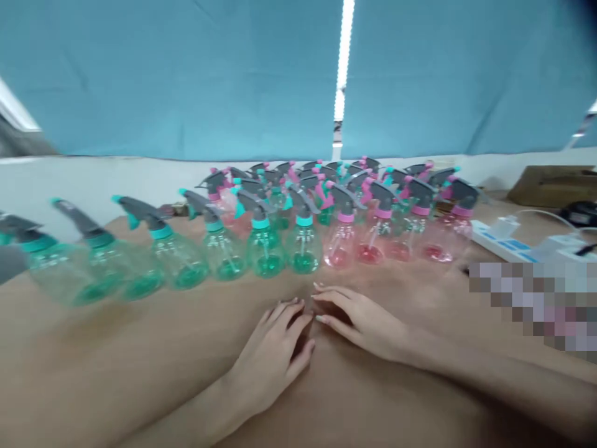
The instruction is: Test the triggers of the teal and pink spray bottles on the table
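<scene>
My left hand (277, 351) rests on the wooden table (177, 361), fingers apart and holding nothing. Close beside it, my right hand (361, 317) lies with its thumb and fingers spread, empty too. Just beyond both hands stands a front row of spray bottles. The nearest are a clear green spray bottle (304, 249) with a turquoise collar and a clear pink spray bottle (342, 239) with a pink collar. Green bottles run off to the left, pink ones to the right. All have grey trigger heads, and those at the far left look blurred.
Behind the front row, several more spray bottles (310, 171) crowd together. On the right lie a white power strip (506, 242) with plugs and cables, a brown box (550, 183) and a black object (581, 214). A blue curtain (186, 74) hangs at the back.
</scene>
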`<act>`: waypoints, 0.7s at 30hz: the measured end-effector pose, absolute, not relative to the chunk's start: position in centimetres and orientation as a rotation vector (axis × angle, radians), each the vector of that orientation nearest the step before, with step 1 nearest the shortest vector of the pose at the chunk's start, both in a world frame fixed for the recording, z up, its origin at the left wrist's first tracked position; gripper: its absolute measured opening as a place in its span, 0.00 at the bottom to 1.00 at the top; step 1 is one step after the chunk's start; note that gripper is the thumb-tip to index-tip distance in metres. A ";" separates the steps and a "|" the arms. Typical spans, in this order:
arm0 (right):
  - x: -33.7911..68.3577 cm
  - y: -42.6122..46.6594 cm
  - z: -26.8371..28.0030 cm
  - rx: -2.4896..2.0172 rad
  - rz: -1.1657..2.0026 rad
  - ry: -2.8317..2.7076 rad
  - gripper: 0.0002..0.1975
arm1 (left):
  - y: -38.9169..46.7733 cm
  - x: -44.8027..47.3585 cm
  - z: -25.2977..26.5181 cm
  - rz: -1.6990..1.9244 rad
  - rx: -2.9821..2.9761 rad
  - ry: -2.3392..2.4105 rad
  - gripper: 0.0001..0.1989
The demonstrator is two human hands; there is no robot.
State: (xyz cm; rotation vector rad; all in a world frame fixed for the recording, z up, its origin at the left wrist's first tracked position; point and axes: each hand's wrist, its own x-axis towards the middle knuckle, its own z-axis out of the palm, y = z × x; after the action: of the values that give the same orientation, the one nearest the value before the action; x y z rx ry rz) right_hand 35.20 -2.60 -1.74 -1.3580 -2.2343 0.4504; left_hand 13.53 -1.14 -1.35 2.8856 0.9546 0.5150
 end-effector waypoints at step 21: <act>11.4 6.3 -0.9 -0.730 0.759 -2.166 0.11 | 1.0 -12.9 0.6 1.114 2.158 1.895 0.12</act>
State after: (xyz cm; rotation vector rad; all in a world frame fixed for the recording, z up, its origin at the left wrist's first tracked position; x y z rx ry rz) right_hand 11.36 6.27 -0.90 -0.7298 -2.1664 0.7586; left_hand -12.88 1.00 0.61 2.1579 1.8952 1.1136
